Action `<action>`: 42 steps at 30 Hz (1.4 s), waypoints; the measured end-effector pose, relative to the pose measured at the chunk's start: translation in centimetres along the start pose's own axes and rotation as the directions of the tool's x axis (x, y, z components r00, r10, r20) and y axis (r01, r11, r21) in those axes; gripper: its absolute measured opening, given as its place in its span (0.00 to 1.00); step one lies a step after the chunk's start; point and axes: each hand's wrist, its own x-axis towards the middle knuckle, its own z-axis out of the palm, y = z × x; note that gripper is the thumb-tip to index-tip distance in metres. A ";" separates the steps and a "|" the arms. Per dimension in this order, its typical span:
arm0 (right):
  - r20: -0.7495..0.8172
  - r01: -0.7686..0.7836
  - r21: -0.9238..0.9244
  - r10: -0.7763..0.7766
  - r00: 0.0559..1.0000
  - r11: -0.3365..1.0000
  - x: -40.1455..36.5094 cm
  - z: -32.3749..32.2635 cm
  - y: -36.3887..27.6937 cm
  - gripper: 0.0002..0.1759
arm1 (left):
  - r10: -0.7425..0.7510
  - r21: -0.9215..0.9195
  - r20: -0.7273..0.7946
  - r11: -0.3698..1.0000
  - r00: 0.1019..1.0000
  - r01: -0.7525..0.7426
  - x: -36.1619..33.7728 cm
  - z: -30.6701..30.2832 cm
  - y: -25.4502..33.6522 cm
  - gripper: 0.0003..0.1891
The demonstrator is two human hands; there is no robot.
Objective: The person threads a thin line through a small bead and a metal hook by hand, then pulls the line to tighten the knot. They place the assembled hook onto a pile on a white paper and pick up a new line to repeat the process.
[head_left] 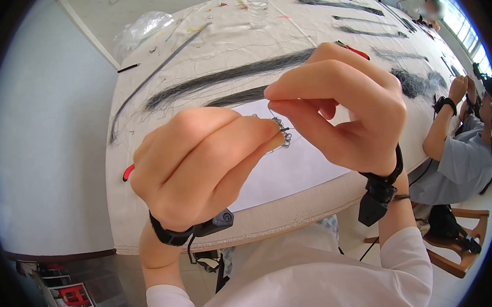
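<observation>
Between thumb and forefinger, my left hand (202, 158) pinches a small looped wire piece (285, 135), its row of little grey metal loops poking out past the fingertips. The rest of that piece is hidden by my fingers. My right hand (346, 104) is closed in a pinch just to the right and a bit higher, on a thin wire (271, 112) that runs down to the looped piece. Both hands are held above a white sheet of paper (297, 173) on the cloth-covered table.
Bundles of dark grey wire (225, 77) lie across the table (149, 214). Red-handled pliers (354, 50), a clear bottle (258, 8), a plastic bag (142, 32) and a black pen (128, 68) rest there too. People sit along the right side, near a wooden chair (472, 230).
</observation>
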 end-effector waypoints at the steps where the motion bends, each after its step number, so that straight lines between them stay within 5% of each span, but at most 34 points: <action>1: -0.001 0.001 0.000 -0.001 1.000 1.000 0.0 0.0 0.2 0.11 | 0.001 0.000 0.000 1.000 1.000 -0.001 0.0 0.1 0.1 0.09; 3: 0.086 -0.052 0.135 0.040 0.996 0.990 0.1 0.0 0.6 0.11 | -0.025 -0.015 -0.032 1.000 0.999 0.024 -0.1 0.1 0.3 0.08; 11: 0.021 0.047 0.244 -0.053 0.998 0.969 -0.5 1.1 -0.4 0.12 | -0.015 0.048 -0.124 0.999 0.992 0.021 -0.4 0.0 0.1 0.06; 14: -0.078 0.243 0.079 -0.237 0.968 0.967 -0.8 1.4 -0.4 0.17 | -0.014 0.062 -0.125 0.998 0.992 0.021 -0.3 -0.1 0.1 0.06; 24: -0.126 0.350 -0.214 -0.381 0.916 0.912 -0.2 -0.1 -0.9 0.20 | 0.022 0.048 -0.012 0.999 1.000 -0.021 0.2 -0.3 -0.1 0.10; 29: -0.030 0.232 -0.068 -0.234 0.972 0.970 0.0 -0.3 -0.1 0.15 | 0.016 0.005 0.028 1.000 0.999 -0.016 0.1 -0.4 0.2 0.11; 32: 0.041 0.002 0.172 -0.009 0.999 0.985 -0.1 0.6 0.9 0.10 | 0.003 -0.018 -0.014 1.000 1.000 -0.003 0.0 -0.1 0.0 0.10; 39: 0.039 -0.023 0.288 0.012 0.999 0.957 -0.5 1.6 0.2 0.10 | 0.029 0.032 -0.106 0.999 0.994 -0.026 -0.5 0.0 -0.6 0.06; 42: -0.064 0.086 0.219 -0.074 0.995 0.972 -0.8 2.1 -0.3 0.13 | 0.041 0.049 -0.143 0.998 0.989 -0.035 -0.4 0.2 -0.6 0.05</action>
